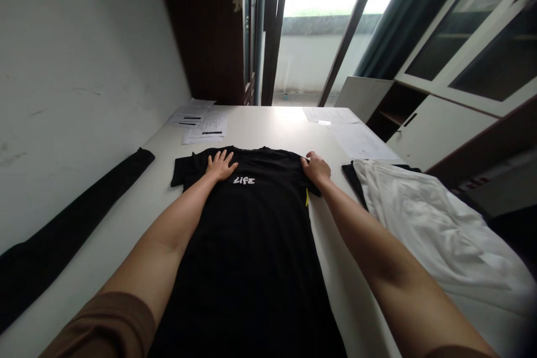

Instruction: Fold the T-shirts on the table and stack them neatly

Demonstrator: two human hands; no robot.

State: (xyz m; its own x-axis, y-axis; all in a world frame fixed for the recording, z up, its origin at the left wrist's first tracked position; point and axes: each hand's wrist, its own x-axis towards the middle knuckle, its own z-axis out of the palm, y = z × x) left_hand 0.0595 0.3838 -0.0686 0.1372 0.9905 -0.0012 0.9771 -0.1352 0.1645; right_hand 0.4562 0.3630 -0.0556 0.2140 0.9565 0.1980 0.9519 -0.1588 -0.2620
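Note:
A black T-shirt (251,246) with small white lettering lies spread out on the white table (268,126), its collar at the far end. My left hand (222,166) rests flat on the shirt near the left shoulder, fingers spread. At the right shoulder, my right hand (315,169) has its fingers closed on the sleeve edge of the shirt. A small yellow strip (307,197) shows beside the shirt's right side, just below that sleeve. The shirt's lower end runs out of view at the bottom.
White garments (428,218) lie over dark cloth on the right. A long black folded cloth (75,229) lies along the left wall. Printed papers (207,126) lie at the far left, more sheets (363,141) at the far right. Cabinets (444,123) stand beyond the table.

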